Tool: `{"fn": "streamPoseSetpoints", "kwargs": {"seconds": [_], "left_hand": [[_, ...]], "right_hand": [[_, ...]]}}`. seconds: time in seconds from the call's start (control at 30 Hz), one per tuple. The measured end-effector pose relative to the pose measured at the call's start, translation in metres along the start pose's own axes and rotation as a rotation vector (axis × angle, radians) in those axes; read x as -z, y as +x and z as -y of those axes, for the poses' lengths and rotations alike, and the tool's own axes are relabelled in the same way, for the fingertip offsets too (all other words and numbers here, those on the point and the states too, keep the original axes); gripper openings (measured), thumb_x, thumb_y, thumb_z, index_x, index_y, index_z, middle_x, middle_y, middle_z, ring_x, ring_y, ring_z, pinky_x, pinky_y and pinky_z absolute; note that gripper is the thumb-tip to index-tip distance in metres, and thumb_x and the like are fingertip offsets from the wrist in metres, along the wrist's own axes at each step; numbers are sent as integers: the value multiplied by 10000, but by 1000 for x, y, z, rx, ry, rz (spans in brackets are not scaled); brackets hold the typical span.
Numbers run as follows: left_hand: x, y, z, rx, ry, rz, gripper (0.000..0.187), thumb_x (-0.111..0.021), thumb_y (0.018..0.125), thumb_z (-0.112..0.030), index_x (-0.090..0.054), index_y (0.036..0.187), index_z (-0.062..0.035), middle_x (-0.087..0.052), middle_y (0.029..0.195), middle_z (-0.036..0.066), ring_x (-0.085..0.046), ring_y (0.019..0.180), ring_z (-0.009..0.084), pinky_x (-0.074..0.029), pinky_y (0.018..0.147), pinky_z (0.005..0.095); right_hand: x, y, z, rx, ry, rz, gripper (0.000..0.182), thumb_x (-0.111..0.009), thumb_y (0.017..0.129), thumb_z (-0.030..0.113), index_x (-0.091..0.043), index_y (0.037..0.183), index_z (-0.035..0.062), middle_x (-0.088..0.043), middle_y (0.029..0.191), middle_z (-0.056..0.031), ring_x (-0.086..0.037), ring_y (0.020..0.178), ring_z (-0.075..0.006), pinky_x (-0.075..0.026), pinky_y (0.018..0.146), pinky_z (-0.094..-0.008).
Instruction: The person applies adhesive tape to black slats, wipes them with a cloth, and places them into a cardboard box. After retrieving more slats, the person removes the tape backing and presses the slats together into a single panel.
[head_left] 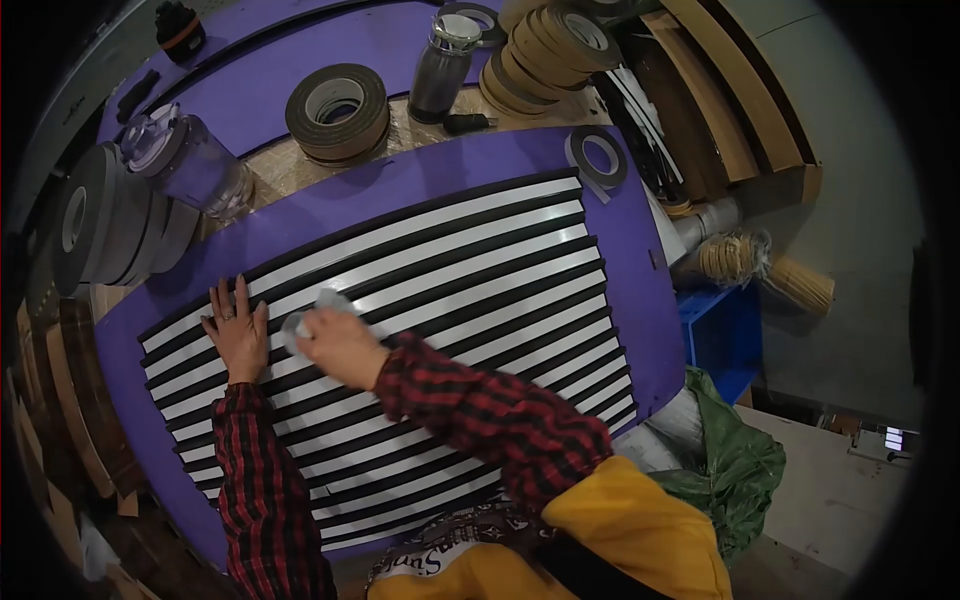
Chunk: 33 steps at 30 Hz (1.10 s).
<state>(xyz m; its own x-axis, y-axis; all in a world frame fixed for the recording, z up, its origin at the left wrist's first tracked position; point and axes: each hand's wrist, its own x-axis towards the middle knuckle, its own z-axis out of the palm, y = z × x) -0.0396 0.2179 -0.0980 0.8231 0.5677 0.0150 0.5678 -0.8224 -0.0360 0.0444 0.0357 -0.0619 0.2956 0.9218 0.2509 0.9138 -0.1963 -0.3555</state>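
Long white strips [475,225] alternate with black strips [440,258] across the purple board [655,330] in front of me. My left hand [238,338] lies with fingers spread on the left part of the strips, a ring on one finger. Just to its right, my right hand [342,346] is closed around a crumpled whitish cloth [296,332], which sticks out past the fingers and touches the strips. Motion blurs this hand slightly. Beyond the strips' far right corner lies a roll of grey tape [597,158], its loose end hanging toward the strips.
Behind the board stand a thick tape roll [338,115], a dark tumbler [440,75], a clear jug [190,165] and stacked tape rolls [545,60]. More grey rolls [100,220] lean at left. A blue crate [725,340] and a green bag [735,465] are at right.
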Motion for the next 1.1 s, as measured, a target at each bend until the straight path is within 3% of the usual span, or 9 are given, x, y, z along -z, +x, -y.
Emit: {"fn": "streamPoseSetpoints", "kwargs": {"seconds": [0.1, 0.2, 0.27, 0.4, 0.53, 0.6, 0.83, 0.93, 1.1], "left_hand": [[-1, 2, -1, -1, -26, -19, 513, -336, 887, -441, -254, 1348, -233, -209, 1404, 87, -146, 1307, 270, -87, 1009, 557], [0, -3, -2, 8, -33, -7, 510, -339, 887, -436, -260, 1346, -229, -221, 1396, 89, -147, 1306, 269, -86, 1006, 562], [0, -1, -3, 0, -32, -39, 510, -350, 884, -431, -273, 1340, -217, -235, 1387, 91, -146, 1305, 268, -94, 1004, 563], [2, -4, -7, 28, -13, -48, 512, -362, 879, -427, -275, 1338, -216, -236, 1386, 91, -144, 1305, 266, -104, 1006, 555], [13, -1, -7, 44, -54, -2, 531, -387, 866, -436, -271, 1336, -218, -234, 1386, 87, -147, 1304, 265, -107, 1005, 554], [6, -1, -4, 31, -60, 17, 547, -405, 855, -451, -278, 1332, -215, -239, 1382, 85, -147, 1303, 263, -105, 1004, 557], [9, -1, -7, 37, -88, -2, 549, -411, 853, -450, -281, 1330, -211, -231, 1380, 92, -144, 1302, 258, -107, 1002, 562], [11, -2, -8, 35, -90, 2, 534, -406, 861, -433, -286, 1328, -205, -237, 1376, 94, -149, 1299, 262, -112, 998, 564], [2, -2, -3, -14, -104, -78, 453, -344, 896, -324, -294, 1326, -191, -269, 1363, 106, -177, 1290, 277, -120, 990, 553]], "right_hand": [[79, -66, -99, -162, -96, 122, 224, -598, 693, 133, -596, 915, 161, -518, 827, -73, -549, 730, -242, -475, 562, -357], [155, -153, -204, -353, -303, 164, 325, -685, 624, 142, -601, 937, 173, -551, 939, -84, -569, 796, -260, -493, 634, -352], [203, -189, -253, -554, -475, 223, 257, -633, 672, 81, -614, 915, 163, -538, 848, -84, -562, 747, -251, -478, 606, -359], [149, -118, -223, -460, -435, -75, 333, -628, 700, 139, -558, 1024, 161, -527, 880, -124, -550, 766, -274, -483, 612, -379], [25, 14, -34, 48, -19, -174, 232, -572, 696, 133, -585, 925, 164, -533, 823, -84, -554, 756, -248, -478, 601, -366], [13, 18, -37, 83, -109, 32, 201, -542, 715, 134, -589, 909, 161, -527, 817, -81, -553, 768, -246, -478, 618, -362], [214, -157, -280, -667, -531, 369, 291, -620, 698, 169, -599, 987, 140, -537, 885, -109, -564, 816, -286, -474, 678, -378], [202, -136, -310, -839, -316, -265, 339, -609, 731, 247, -580, 1046, 126, -537, 956, -141, -553, 864, -304, -452, 726, -387], [131, -88, -292, -965, -202, -350, 321, -589, 752, 272, -587, 1023, 100, -542, 929, -146, -552, 855, -306, -441, 750, -376]]}}
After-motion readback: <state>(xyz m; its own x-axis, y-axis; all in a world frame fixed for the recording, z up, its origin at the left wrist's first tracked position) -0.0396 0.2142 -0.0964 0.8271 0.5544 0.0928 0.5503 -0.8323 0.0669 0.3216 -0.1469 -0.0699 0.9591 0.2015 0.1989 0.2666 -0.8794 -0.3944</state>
